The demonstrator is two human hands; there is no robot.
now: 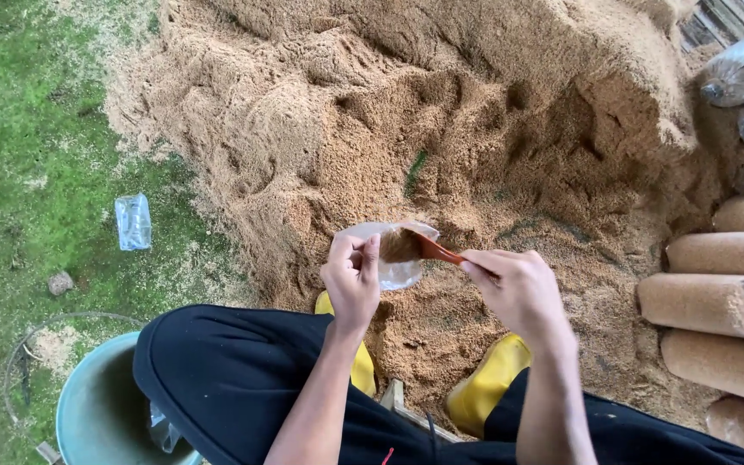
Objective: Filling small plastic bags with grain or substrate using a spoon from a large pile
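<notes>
Sawdust enters the clear bag [393,267], pinched open by the left hand [352,280]; the right hand [518,288] grips a loaded orange scoop [428,248] at its mouth. Filling has barely begun; packed bags [716,301] lie right.

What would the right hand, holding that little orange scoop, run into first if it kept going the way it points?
Most likely the clear plastic bag that the left hand holds open: the right hand aims the small orange scoop of sawdust at its mouth. Depth is hard to judge.
</notes>
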